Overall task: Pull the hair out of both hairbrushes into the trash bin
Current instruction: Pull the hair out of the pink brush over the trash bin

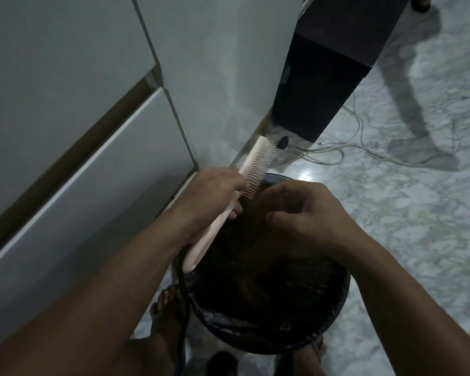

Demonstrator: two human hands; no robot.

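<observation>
The left hand [215,196] grips the pink hairbrush [239,185] by its neck, bristles toward three o'clock — over the trash bin [334,302]. The right hand [304,213] pinches its fingertips together, probably on hair, too dim to tell. Next: release it, then pick again.

A home room: white cabinet doors [65,104], marble-patterned floor tiles [391,199], loose cables [364,153], a lined bin [334,318].

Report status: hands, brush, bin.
Left hand grips pink hairbrush over black trash bin. Right hand fingers pinched above bin; hair not discernible. Nothing blocking.
</observation>
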